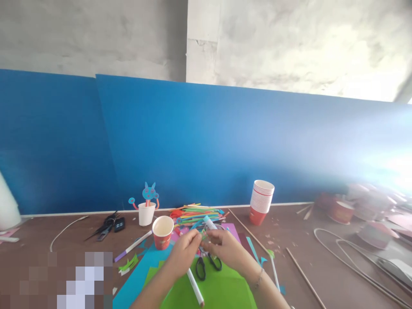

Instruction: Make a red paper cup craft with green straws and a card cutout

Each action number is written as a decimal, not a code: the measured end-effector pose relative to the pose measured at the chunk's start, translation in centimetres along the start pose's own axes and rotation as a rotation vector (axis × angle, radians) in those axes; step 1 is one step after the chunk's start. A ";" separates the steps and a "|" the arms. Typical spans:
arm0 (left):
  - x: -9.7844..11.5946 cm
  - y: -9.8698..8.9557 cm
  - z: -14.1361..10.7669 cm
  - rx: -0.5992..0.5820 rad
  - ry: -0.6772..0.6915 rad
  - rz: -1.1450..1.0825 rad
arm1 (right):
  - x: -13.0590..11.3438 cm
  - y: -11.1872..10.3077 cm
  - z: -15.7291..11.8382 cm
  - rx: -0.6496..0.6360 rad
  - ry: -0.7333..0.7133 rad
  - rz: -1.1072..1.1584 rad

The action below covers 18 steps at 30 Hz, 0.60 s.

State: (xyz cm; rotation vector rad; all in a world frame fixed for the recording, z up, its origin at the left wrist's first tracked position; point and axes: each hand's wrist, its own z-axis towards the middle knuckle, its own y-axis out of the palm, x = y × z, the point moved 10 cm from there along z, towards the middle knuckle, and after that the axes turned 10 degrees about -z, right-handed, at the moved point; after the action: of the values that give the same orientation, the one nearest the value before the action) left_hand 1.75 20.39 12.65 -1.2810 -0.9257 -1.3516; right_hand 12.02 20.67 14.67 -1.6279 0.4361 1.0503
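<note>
My left hand (187, 245) and my right hand (227, 248) meet above the coloured paper, fingertips pinched close together. Something small and greenish shows between them, too small to name. A glue stick with a light blue cap (210, 222) shows just beyond my right fingers. Below the hands lie black-handled scissors (201, 269), their blades partly hidden, on green paper (225, 287). A white marker (195, 287) lies by my left wrist. Left of my left hand stands an open red paper cup (162, 240).
Coloured sticks (196, 214) are piled behind the hands. A white cup with a blue paper animal (149, 193) stands left, near keys (119, 224). Stacked paper cups (262, 199) stand right, with wooden sticks (304, 277) and a cable (347, 253). A blue panel (206, 146) rises behind the table.
</note>
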 end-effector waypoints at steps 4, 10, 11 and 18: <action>0.2 -0.2 0.0 -0.038 -0.050 -0.032 | 0.7 0.9 0.0 -0.101 0.066 0.200; 0.0 1.0 -0.5 -0.142 -0.143 0.068 | 1.8 0.8 -0.1 -0.104 0.200 0.524; -0.2 1.1 -0.6 -0.156 -0.153 0.086 | 1.9 1.0 -0.1 -0.113 0.214 0.596; -2.3 1.6 -1.1 -0.182 -0.275 0.122 | 2.1 1.5 0.4 -0.078 0.236 0.866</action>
State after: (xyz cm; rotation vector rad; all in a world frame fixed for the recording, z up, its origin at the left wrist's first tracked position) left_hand 2.93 19.38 10.02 -1.6676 -0.9080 -1.2046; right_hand 11.92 21.06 12.07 -1.6590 1.3501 1.5067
